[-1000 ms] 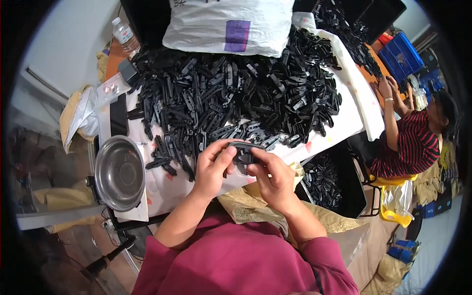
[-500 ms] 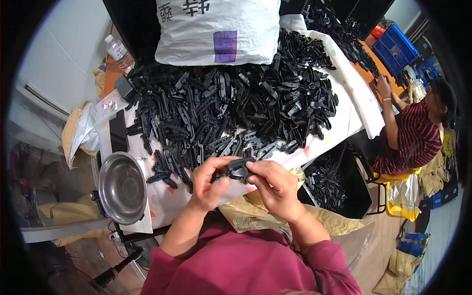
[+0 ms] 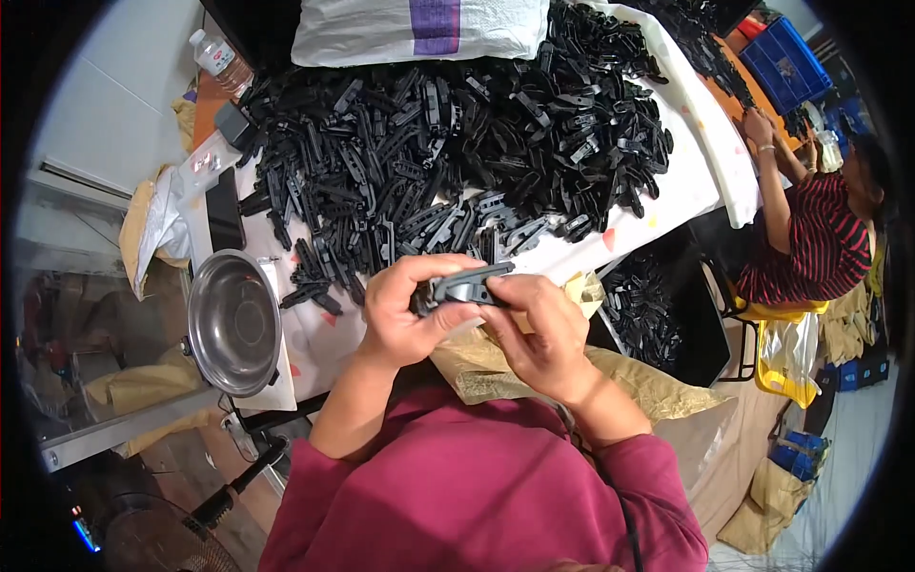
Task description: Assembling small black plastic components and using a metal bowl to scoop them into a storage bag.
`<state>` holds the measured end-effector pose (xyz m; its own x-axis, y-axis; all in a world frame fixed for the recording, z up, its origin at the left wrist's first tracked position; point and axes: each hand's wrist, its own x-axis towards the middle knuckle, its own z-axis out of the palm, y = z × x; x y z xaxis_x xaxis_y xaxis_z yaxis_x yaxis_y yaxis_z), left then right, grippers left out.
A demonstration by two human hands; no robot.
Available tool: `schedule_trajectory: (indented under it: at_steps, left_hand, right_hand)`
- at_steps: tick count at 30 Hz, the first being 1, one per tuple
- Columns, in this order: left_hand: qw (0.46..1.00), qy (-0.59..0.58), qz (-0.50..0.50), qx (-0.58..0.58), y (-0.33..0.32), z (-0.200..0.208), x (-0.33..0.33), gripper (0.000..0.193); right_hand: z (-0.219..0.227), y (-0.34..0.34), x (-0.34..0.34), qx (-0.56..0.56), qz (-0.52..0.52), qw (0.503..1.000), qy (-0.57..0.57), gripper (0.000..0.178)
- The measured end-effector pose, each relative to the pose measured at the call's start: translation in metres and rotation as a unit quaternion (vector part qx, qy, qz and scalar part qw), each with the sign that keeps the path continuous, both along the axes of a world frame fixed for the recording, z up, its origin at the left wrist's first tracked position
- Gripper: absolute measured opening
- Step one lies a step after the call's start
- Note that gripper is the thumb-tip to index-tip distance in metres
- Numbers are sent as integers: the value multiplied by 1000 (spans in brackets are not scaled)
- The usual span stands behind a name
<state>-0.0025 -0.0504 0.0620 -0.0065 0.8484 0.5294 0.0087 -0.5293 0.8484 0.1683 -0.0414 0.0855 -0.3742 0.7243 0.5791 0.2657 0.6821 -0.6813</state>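
Both hands hold one long black plastic part [image 3: 467, 284] in front of my chest, above the table's near edge. The fingers and thumb of my left hand [image 3: 393, 310] are closed around its left end. At the other end, my right hand [image 3: 545, 329] pinches it between thumb and fingertips. Beyond the hands, a wide heap of similar black plastic parts [image 3: 353, 172] covers much of the table [image 3: 681, 205]. The right side of this heap holds darker, curved parts [image 3: 562, 133]. My fingers hide some of the held part.
A steel bowl [image 3: 238, 324] sits at the left edge, near a dark flat phone-like object [image 3: 225, 212] and a bottle [image 3: 219, 62]. A white woven sack [image 3: 362, 33] lies behind the heap. Right are a black bin of parts [image 3: 643, 315], a brown sack [image 3: 658, 391] and another person [image 3: 810, 229].
The held part has turned, so its long side now shows, extending to the right. My left thumb has come onto it. The whole view has shifted, with the table higher in the picture.
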Motion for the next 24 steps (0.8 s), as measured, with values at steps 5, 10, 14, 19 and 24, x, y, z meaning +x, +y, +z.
schedule_trajectory:
  at_steps: [5, 10, 14, 19, 24]
  left_hand:
    - [984, -149, -63, -81, -8, -14, -3, 34]
    - [970, -196, -83, -118, -18, -19, -5, 38]
    - [966, 83, 233, -72, -53, -20, -62, 25]
    - [662, 407, 541, -323, -96, -25, -180, 42]
    - [693, 514, 494, -106, -66, -33, -132, 25]
  right_hand:
    - [9, 2, -3, -43, 16, 997, -55, 42]
    - [-14, -6, -5, 31, -13, 993, -116, 40]
    - [-25, 24, -1, -74, 49, 988, -128, 45]
    - [-49, 92, 27, 105, -170, 917, -345, 27]
    - [-53, 119, 16, 194, -110, 848, -481, 25]
